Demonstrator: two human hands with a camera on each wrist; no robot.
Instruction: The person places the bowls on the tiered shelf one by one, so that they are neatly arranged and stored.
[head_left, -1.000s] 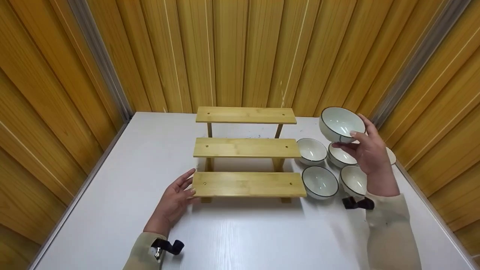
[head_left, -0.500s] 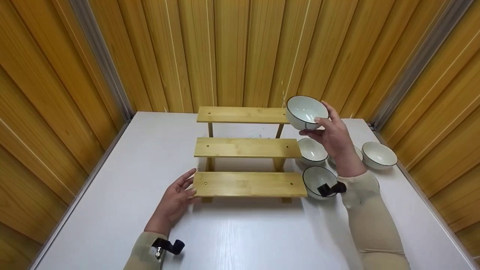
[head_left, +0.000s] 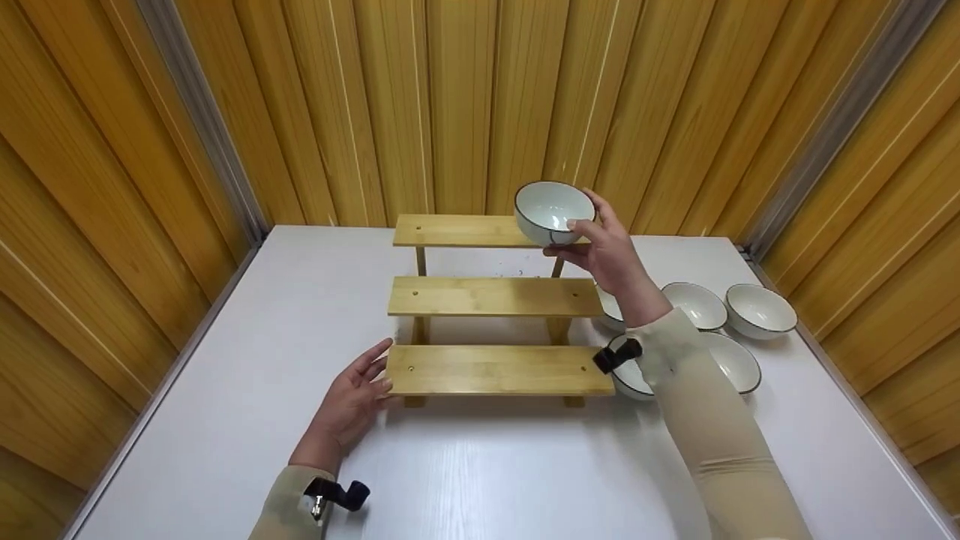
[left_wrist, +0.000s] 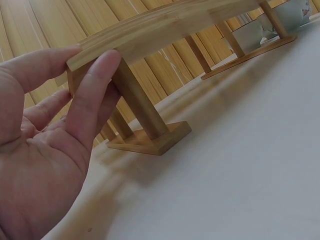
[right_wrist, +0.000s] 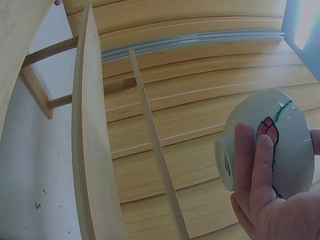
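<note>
A three-step bamboo display stand [head_left: 495,369] stands on the white table. At its left end my left hand [head_left: 349,401] holds the lowest board; in the left wrist view the thumb [left_wrist: 95,82] lies along the front edge and the other fingers are behind. My right hand [head_left: 611,251] grips a pale bowl [head_left: 547,206] with a dark rim, thumb inside the rim and fingers underneath. Held upright, the bowl overlaps the right end of the top board [head_left: 457,231] in the head view. A red flower bud painted on its side [right_wrist: 267,131] shows in the right wrist view.
Several like bowls sit right of the stand, among them a far-right bowl [head_left: 761,311] and one beside it [head_left: 694,305]. My right forearm [head_left: 720,435] partly covers others. Wood-look panel walls [head_left: 457,105] enclose the table [head_left: 465,472] at back and sides.
My right hand has carried the bowl leftward and slightly up, from above the other bowls to the right end of the top board. The left hand has stayed in place.
</note>
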